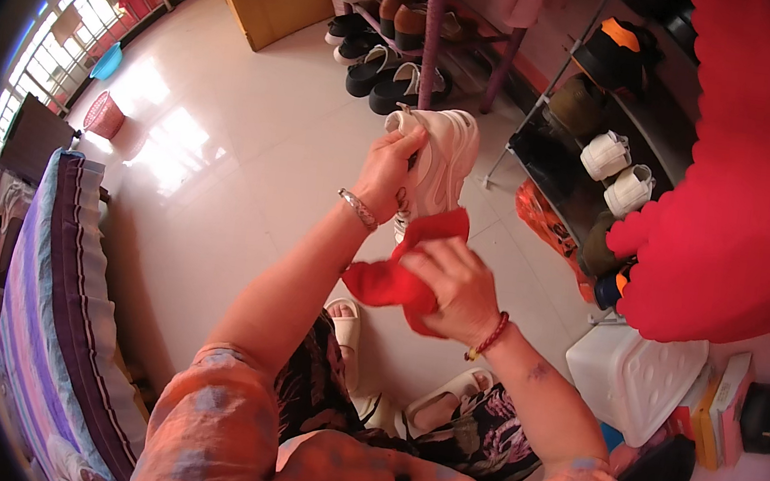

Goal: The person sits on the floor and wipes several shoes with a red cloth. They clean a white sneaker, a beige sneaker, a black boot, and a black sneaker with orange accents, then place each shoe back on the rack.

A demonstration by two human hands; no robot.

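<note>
My left hand [391,170] grips a white sneaker [446,155] by its opening, with the thick sole turned to the right. In my right hand [458,284] is a red cloth [394,281], bunched under the fingers. The cloth's upper end overlaps the lower end of the sneaker; whether it presses on the shoe or only hangs in front, I cannot tell. Both hands are held above the tiled floor in front of my body. Part of the sneaker is hidden behind my left fingers and the cloth.
Ahead stands a purple-legged rack [433,39] with shoes and black sandals [395,88]. To the right, a shelf holds white shoes [626,186], beside a red scalloped cover [753,197]. A white plastic box [633,376] sits lower right; a bed with striped bedding [54,302] lines the left.
</note>
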